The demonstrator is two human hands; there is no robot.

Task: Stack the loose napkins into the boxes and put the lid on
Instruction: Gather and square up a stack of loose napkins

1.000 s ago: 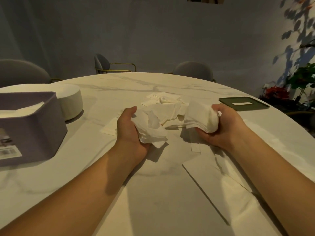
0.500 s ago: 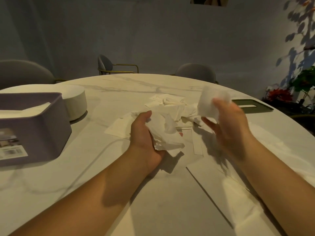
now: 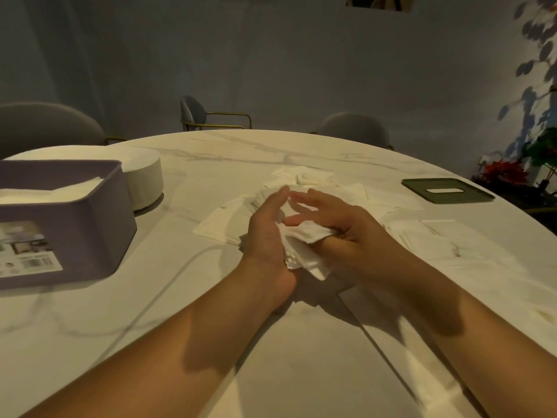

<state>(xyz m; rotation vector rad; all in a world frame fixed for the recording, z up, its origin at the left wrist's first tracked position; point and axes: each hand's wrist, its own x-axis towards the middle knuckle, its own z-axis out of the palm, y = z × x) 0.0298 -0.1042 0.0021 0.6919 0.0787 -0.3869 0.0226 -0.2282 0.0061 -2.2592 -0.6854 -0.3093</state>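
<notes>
A bundle of white napkins (image 3: 304, 247) is pressed between my two hands over the middle of the table. My left hand (image 3: 266, 233) cups it from the left, and my right hand (image 3: 340, 224) lies on top with fingers spread. More loose napkins (image 3: 304, 176) lie scattered behind and to the right of my hands. An open purple box (image 3: 69, 224) with napkins inside stands at the left. Far right lies a dark green lid (image 3: 446, 191) with a slot.
A round white container (image 3: 144, 176) sits behind the purple box. A thin white cable (image 3: 168, 285) runs across the marble table (image 3: 211, 342). Grey chairs (image 3: 352, 129) stand around the far edge. Plants (image 3: 539, 155) stand at the right.
My right hand, which had lifted a wad of napkins, has come down and pressed it onto the napkins in my left hand. Both hands now meet around one bundle.
</notes>
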